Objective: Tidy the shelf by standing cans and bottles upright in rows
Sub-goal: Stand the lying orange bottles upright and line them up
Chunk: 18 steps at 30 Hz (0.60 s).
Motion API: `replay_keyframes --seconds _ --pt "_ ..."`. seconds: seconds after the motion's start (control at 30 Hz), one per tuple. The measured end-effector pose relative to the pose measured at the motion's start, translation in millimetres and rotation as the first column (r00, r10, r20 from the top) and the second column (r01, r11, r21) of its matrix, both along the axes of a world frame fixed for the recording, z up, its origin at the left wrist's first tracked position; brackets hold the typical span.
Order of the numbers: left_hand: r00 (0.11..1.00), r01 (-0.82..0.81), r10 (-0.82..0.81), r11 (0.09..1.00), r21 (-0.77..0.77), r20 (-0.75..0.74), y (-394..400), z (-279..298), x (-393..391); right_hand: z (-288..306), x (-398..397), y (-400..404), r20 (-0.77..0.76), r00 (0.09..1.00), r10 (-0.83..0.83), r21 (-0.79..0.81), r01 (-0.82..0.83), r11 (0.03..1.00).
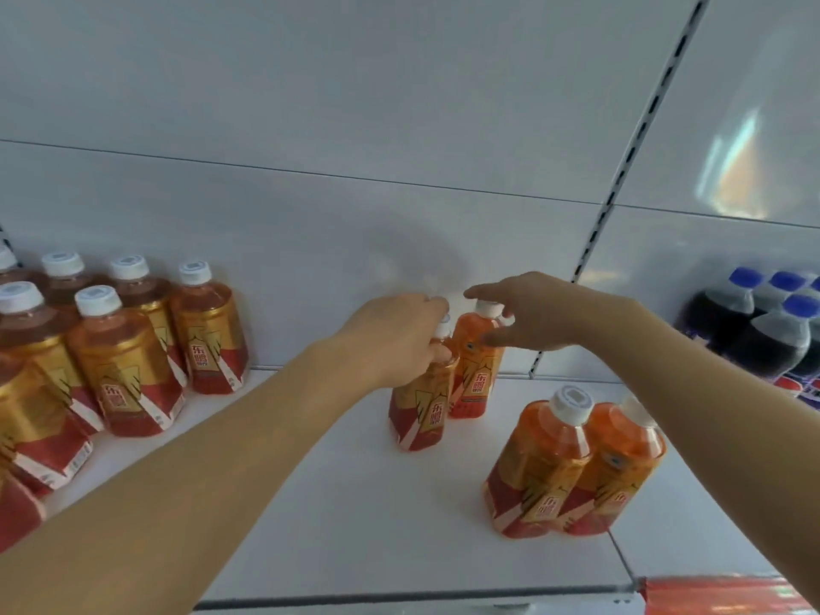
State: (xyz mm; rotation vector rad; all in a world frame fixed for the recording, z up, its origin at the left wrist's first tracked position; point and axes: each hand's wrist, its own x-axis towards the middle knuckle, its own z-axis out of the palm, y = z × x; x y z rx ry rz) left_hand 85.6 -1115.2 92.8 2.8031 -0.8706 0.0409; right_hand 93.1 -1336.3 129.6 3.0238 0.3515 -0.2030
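Observation:
Two orange drink bottles with gold-and-red labels stand upright side by side at mid shelf. My left hand [395,335] grips the neck and cap of the nearer bottle [421,415]. My right hand [528,317] hovers over the white cap of the farther bottle [475,375], fingers spread and relaxed, touching or nearly touching the cap. Another pair of the same bottles [572,472] stands upright near the front right, under my right forearm. A block of like bottles [120,361] stands in rows at the left.
The white shelf board [346,503] shows bare surface between the left block and the middle bottles. Dark soda bottles with blue caps [767,330] stand at the far right on the neighbouring bay. White back panel [310,193] behind; a red price strip [719,597] at the front right edge.

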Motion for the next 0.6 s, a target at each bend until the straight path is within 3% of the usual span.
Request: replay_keyframes --seconds 0.17,0.33,0.6 --pt "0.998 -0.038 0.036 0.998 0.041 0.06 0 4 -4 5 9 12 0.13 0.984 0.118 -0.077 -0.109 0.991" --pt "0.996 -0.086 0.082 0.986 0.145 0.038 42 14 -22 9 -7 49 0.132 0.963 0.235 -0.146 -0.215 0.965" --pt "0.99 -0.138 0.141 0.973 0.187 -0.006 166 30 -55 3 -27 151 0.186 0.923 0.336 -0.059 -0.331 0.942"
